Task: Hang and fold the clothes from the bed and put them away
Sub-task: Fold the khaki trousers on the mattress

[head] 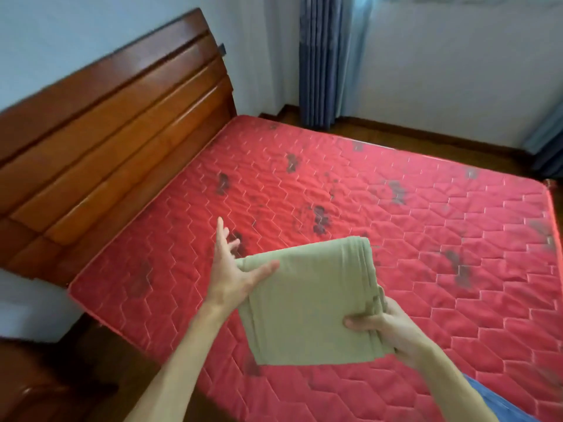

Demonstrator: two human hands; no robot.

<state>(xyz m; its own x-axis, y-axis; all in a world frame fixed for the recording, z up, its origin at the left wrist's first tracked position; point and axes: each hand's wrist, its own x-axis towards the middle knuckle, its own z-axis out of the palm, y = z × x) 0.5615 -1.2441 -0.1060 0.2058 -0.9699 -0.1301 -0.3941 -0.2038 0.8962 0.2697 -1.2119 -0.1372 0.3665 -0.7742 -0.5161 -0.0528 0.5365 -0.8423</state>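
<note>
A folded olive-green garment (307, 303) is held up above the near part of the red quilted mattress (411, 226). My right hand (387, 325) grips its right edge, thumb on top and fingers underneath. My left hand (233, 269) is at its upper left corner with straight, spread fingers; the thumb lies across the top of the cloth and the other fingers reach past it. No other clothes show on the bed.
The wooden headboard (112, 141) runs along the left. A white nightstand (27, 309) stands at the left edge, with dark wooden furniture (36, 388) below it. Blue curtains (320, 59) hang at the far wall, and wooden floor borders the bed.
</note>
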